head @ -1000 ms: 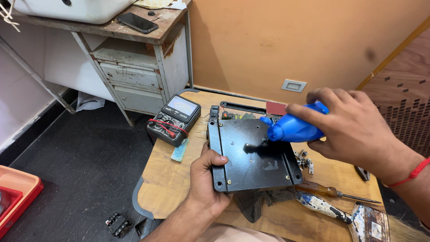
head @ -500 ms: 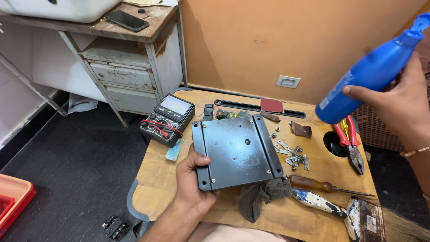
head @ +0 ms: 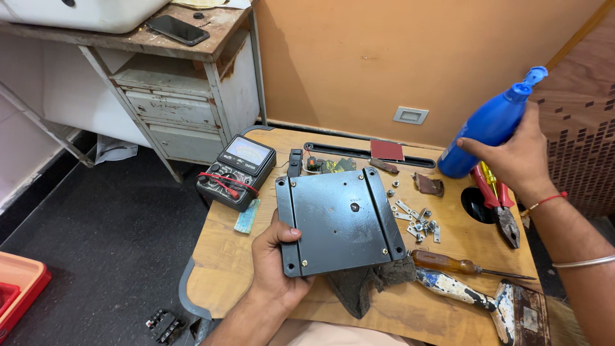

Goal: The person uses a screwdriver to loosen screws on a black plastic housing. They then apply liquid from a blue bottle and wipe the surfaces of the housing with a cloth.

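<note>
Right now the left hand point(head: 277, 256) grips the dark metal plate point(head: 339, 221) at its lower-left edge: thumb curled over the top face, fingers hidden underneath. Plate sits centre frame, tilted a little, its left corner lifted off the wooden table point(head: 448, 256) and its lower edge over a grey rag point(head: 368, 285). It is nearly square; the two raised rails run roughly top to bottom of the frame, leaning slightly left at the top.

Right hand point(head: 519, 157) is upper right, fingers wrapped round the body of a blue bottle point(head: 487, 128). Bottle's long axis runs diagonally, nozzle up and to the right, base down-left near the table edge of the plate's far corner. So the nozzle points away from the plate; the plate lies down-left of the right hand, well apart.

Key relation: the plate is already in the left hand, so the left is the nearer one by far; the right is clear of it with the bottle raised.

Around it: loose screws and small brackets point(head: 416, 221) just right of the plate, a wooden-handled screwdriver point(head: 461, 264) below those, red pliers point(head: 496, 202) under the right hand, an analogue multimeter point(head: 237, 170) at the plate's upper left.
</note>
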